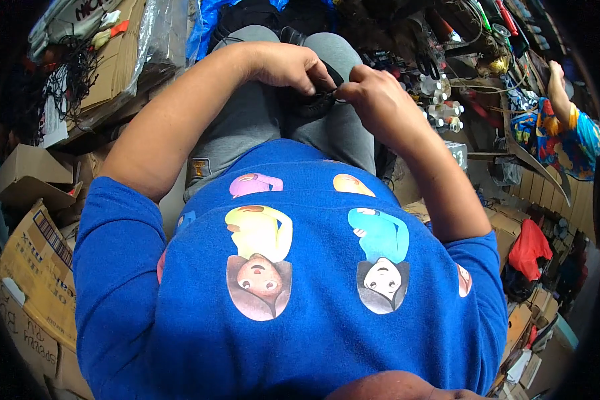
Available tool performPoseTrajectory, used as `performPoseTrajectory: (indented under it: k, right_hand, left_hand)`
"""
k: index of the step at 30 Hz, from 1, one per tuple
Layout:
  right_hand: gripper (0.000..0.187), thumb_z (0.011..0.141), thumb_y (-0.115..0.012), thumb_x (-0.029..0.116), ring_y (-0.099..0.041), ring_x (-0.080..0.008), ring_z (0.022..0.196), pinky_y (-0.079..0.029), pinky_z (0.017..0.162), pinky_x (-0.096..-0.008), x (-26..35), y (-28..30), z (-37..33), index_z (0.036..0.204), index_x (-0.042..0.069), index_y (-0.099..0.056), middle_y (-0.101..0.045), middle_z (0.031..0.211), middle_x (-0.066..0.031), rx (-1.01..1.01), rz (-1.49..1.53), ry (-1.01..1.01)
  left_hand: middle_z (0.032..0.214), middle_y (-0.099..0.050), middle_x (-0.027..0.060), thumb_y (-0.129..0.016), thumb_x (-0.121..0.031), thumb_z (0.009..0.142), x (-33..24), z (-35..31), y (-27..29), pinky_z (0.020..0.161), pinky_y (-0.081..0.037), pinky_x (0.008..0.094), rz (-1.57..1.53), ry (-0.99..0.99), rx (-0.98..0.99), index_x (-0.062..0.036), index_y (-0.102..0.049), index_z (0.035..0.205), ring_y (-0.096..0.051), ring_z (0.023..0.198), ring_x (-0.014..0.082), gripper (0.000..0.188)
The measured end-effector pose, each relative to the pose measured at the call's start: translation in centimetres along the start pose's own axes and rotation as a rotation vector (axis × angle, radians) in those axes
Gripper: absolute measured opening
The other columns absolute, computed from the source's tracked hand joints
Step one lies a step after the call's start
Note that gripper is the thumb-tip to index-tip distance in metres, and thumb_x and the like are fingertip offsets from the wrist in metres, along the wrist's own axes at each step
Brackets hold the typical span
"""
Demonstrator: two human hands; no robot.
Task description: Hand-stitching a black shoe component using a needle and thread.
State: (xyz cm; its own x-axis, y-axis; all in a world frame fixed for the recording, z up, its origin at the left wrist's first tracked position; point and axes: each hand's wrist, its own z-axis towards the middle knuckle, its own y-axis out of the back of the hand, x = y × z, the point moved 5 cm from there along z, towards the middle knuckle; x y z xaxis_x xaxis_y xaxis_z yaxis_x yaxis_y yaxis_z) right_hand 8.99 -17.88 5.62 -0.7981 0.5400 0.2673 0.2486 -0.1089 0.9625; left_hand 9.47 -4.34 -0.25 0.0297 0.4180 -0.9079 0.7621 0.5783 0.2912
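A black, rounded piece that looks like a shoe (311,107) rests between my thighs, above my grey trousers (247,120). My left hand (292,68) curls over its far left edge, fingers gripping it. From the right, my right hand (380,100) meets it with thumb and forefinger pinched at the edge, close to the left fingertips. Whatever fine thing may be in that pinch is too small to make out. Much of the black piece is hidden by my hands and the shadow between my legs.
Small clear bottles (440,107) with white caps stand right of my knees. Further right are a curved blade-like piece (547,175) and another person's arm (560,90) in a colourful sleeve. Cardboard boxes (37,177) and black cords (70,80) crowd the left; a red cloth (530,250) lies right.
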Motion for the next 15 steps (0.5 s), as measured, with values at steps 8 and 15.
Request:
performPoseTrajectory:
  k: [8,15]
  right_hand:
    - [0.015,0.074,-0.065,0.009,-0.061,-0.0277,0.076,-0.049,0.068,-0.0362,-2.9,-2.0,1.6,0.088,0.012,-0.069,-0.058,0.078,-0.0121,0.121,0.322,0.073]
    - [0.019,0.075,-0.069,0.013,-0.060,-0.0144,0.073,-0.048,0.069,-0.0285,-3.7,-4.0,1.7,0.093,0.006,-0.067,-0.066,0.082,-0.0080,0.187,0.634,-0.209]
  left_hand:
    - [0.090,-0.068,0.0103,-0.067,0.000,0.072,-0.3,1.3,1.6,0.081,-0.049,0.0301,0.095,-0.043,-0.199,0.0007,-0.065,0.096,-0.064,0.086,0.0190,0.025]
    - [0.085,-0.066,0.0102,-0.072,-0.007,0.068,0.5,1.5,1.4,0.075,-0.049,0.0315,0.108,-0.075,-0.340,-0.0034,-0.066,0.089,-0.063,0.081,0.0207,0.022]
